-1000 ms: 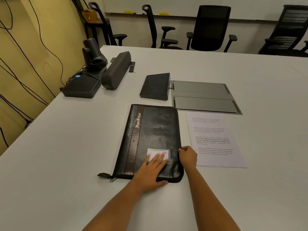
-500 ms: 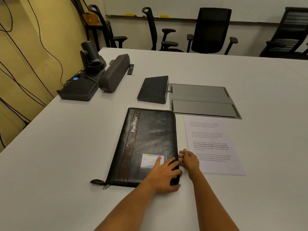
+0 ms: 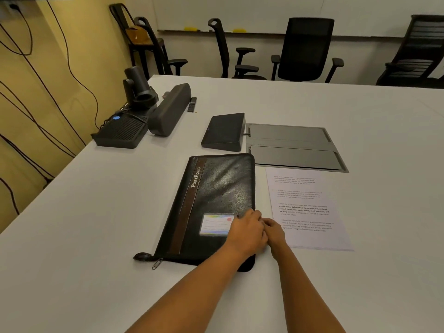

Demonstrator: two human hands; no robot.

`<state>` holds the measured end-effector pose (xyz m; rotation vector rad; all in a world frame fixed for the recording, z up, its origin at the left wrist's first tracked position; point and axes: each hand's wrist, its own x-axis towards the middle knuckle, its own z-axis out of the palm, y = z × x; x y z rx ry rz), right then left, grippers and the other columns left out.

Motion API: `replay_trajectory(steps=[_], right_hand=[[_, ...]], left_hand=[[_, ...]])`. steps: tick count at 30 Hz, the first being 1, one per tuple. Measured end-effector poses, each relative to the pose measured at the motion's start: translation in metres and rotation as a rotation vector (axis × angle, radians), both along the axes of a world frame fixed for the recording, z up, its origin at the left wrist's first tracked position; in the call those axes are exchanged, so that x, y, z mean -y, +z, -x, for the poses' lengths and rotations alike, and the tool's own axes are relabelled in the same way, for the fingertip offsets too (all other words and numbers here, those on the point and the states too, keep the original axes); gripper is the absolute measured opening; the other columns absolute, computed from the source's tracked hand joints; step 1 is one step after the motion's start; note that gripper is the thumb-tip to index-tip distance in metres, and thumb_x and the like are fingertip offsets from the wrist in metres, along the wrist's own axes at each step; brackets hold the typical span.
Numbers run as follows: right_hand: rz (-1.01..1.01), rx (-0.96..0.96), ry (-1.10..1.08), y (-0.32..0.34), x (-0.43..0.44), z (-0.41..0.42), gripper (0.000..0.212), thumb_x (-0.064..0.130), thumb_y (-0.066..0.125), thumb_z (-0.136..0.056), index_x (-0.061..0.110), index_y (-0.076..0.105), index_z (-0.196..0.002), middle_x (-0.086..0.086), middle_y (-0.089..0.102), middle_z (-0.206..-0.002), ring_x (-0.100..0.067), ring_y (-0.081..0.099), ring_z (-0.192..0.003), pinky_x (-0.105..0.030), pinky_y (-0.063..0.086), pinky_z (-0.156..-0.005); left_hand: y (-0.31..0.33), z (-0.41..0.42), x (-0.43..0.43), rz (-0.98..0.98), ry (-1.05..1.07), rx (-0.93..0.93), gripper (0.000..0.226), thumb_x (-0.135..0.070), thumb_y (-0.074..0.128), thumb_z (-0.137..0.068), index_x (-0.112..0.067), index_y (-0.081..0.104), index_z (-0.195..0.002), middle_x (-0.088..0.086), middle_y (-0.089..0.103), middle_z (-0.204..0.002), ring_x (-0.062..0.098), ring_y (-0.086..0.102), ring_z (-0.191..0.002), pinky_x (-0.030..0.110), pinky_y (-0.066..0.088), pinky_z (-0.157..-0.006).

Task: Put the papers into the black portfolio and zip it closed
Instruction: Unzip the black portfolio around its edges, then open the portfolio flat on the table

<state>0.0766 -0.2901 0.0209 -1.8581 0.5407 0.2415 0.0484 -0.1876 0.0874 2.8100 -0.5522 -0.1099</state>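
Portfolio (image 3: 216, 188) edge at 3 o'clock now has my left hand (image 3: 247, 230) slid over beside my right hand (image 3: 274, 231), maybe to open it; I cannot tell their grip.

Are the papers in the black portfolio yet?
Not yet: the papers lie flat on the table, right of the portfolio, whose cover is down.
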Motion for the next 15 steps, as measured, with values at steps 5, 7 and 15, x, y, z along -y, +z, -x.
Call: replay_trajectory(steps=[5,7,15], right_hand=[[0.046,-0.028,0.044,0.002,-0.003,0.010,0.027,0.011,0.049,-0.091,0.006,0.060,-0.115,-0.018,0.064,-0.117,-0.031,0.058,-0.109,-0.041,0.047,-0.098],[0.147,-0.003,0.123,0.003,-0.007,0.015,0.030,0.010,0.050,-0.090,0.003,0.056,-0.118,-0.018,0.062,-0.120,-0.031,0.057,-0.111,-0.037,0.045,-0.096],[0.551,0.176,0.504,-0.002,-0.036,0.048,0.055,0.032,0.049,-0.094,0.014,0.032,-0.143,-0.009,0.041,-0.146,-0.025,0.045,-0.130,-0.039,0.038,-0.110]], left_hand=[[0.003,0.009,0.004,-0.169,0.051,-0.060,0.042,-0.009,0.058,-0.089,-0.010,0.047,-0.129,0.009,0.026,-0.150,0.026,0.035,-0.132,0.037,0.048,-0.089],[0.003,0.013,0.000,-0.139,0.092,-0.100,0.055,-0.003,0.059,-0.087,-0.013,0.036,-0.136,0.012,0.015,-0.156,0.032,0.038,-0.131,0.039,0.046,-0.094],[0.030,0.016,-0.017,-0.099,0.219,0.012,0.047,-0.021,0.058,-0.091,-0.017,0.041,-0.135,0.009,0.039,-0.147,0.029,0.050,-0.124,0.037,0.047,-0.096]])
